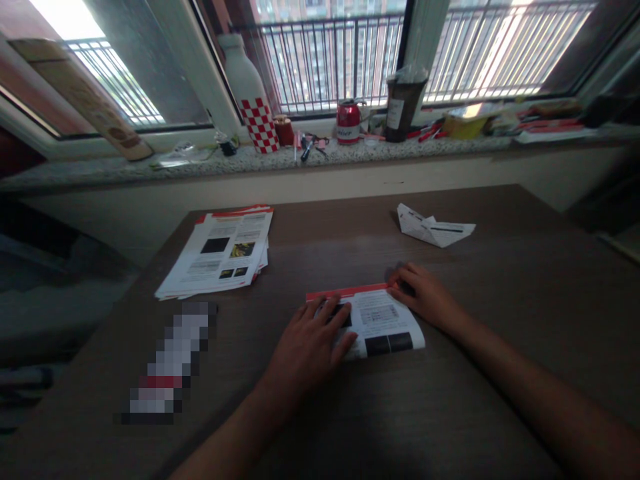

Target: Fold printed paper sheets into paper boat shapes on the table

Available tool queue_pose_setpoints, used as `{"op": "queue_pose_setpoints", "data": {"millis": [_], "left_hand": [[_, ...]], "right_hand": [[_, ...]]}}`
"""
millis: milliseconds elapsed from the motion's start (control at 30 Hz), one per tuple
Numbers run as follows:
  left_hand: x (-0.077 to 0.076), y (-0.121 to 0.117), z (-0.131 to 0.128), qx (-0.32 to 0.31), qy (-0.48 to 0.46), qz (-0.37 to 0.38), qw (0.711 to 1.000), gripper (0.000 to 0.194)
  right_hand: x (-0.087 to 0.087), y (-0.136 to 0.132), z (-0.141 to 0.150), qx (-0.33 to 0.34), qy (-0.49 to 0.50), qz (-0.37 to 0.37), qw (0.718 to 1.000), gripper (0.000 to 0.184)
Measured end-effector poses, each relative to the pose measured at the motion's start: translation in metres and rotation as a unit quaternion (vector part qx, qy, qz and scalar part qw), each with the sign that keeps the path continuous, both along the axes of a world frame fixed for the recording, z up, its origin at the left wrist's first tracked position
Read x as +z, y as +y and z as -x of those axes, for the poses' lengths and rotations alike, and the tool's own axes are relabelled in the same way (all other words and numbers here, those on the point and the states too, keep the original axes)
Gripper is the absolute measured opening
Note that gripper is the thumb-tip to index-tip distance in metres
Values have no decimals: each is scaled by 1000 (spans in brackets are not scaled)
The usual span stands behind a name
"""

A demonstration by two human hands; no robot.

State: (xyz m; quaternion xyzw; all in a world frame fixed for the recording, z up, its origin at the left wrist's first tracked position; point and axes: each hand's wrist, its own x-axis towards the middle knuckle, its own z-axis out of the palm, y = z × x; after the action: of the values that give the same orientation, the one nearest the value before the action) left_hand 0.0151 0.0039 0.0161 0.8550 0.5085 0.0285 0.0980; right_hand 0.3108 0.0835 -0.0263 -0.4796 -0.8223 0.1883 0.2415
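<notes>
A folded printed sheet (380,320) with a red top edge lies on the brown table (500,320) in front of me. My left hand (307,347) rests flat on its left half, fingers spread. My right hand (425,297) presses its upper right corner with the fingertips. Further back on the right sits a folded paper boat (433,227), apart from both hands.
A stack of printed leaflets (223,253) lies at the left of the table, with a blurred-out object (167,363) nearer the front edge. The stone windowsill (125,170) behind holds a red-checked bottle (253,93), a red can (348,122), a dark cup (403,107) and pens.
</notes>
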Motion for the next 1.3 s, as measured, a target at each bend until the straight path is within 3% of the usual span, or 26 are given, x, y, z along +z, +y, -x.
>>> {"op": "queue_pose_setpoints", "data": {"millis": [333,967,1300], "left_hand": [[2,0,0,-1,12,6,1000,56],[-12,-4,-1,8,9,-12,1000,59],[-9,-4,-2,10,15,-5,1000,59]], "right_hand": [[3,-1,1,-5,-12,-1,1000,5],[3,-2,1,-20,-2,-3,1000,7],[3,-1,1,-48,5,21,999,12]]}}
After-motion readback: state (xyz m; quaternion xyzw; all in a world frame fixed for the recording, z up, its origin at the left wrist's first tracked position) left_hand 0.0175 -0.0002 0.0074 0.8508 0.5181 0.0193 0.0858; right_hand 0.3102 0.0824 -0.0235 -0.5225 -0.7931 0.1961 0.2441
